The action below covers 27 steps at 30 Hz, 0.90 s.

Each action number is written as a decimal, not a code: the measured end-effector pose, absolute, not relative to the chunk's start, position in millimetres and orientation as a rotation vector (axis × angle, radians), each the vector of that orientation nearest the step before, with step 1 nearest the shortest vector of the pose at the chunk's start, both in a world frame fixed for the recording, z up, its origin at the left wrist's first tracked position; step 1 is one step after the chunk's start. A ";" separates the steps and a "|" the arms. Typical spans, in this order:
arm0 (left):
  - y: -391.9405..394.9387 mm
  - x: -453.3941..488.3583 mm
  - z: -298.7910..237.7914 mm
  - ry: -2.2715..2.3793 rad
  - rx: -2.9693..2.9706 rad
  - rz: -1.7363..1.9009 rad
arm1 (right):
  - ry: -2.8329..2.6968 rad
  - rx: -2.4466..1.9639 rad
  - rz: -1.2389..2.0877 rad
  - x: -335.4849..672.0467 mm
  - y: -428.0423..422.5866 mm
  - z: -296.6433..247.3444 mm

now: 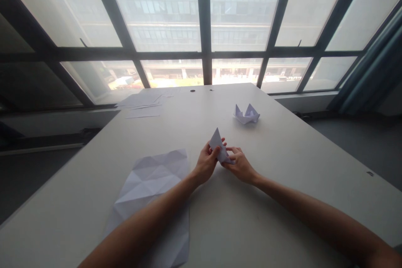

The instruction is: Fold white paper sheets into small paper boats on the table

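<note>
A small piece of folded white paper (pixel 216 139) with a pointed top is held up between my two hands, just above the table. My left hand (pixel 207 160) grips its left side, thumb pressed on the near face and fingers behind. My right hand (pixel 240 165) pinches the paper's lower right corner, with the thumb underneath and the fingers curled over it. Under and beside my left forearm lies a creased white sheet (pixel 157 176), marked by crossing fold lines. Beyond my right hand stands a folded paper boat (pixel 246 114) with two raised points.
The white table (pixel 282 167) stretches towards the windows (pixel 169 12). Several loose white sheets (pixel 141 101) lie at its far left. Near the far edge is a dark round hole (pixel 192 91). A blue-grey curtain (pixel 370 63) hangs at the right.
</note>
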<state>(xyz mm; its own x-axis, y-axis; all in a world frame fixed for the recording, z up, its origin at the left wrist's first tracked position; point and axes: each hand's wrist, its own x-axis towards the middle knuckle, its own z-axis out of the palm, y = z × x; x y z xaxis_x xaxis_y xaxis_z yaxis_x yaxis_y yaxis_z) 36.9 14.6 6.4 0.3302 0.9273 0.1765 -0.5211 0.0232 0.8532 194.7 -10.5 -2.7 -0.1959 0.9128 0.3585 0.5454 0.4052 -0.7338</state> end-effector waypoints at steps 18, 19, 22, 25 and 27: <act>5.8 38.3 17.3 0.585 1.273 0.972 | -1.408 -1.020 1.026 200.8 -1.9 2.5; 6.6 38.7 14.0 0.598 1.248 0.978 | -1.409 -1.006 1.030 200.3 -1.5 1.9; 9.9 39.3 4.8 0.605 1.170 0.995 | -1.434 -0.993 1.038 199.7 -0.3 0.7; 11.7 39.2 1.6 0.590 1.130 0.992 | -1.464 -0.970 1.032 199.4 -0.6 1.0; 11.7 39.5 2.1 0.602 1.117 1.022 | -1.459 -0.962 1.019 199.2 -1.8 1.5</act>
<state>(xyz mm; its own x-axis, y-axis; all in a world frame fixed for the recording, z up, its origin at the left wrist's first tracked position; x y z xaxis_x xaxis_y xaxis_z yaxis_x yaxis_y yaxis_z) 39.5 11.7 2.1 0.4392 0.8942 0.0868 -0.3582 0.0857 0.9297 199.2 -1.8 1.5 -0.1122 0.9458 0.3047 0.0393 0.3106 -0.9497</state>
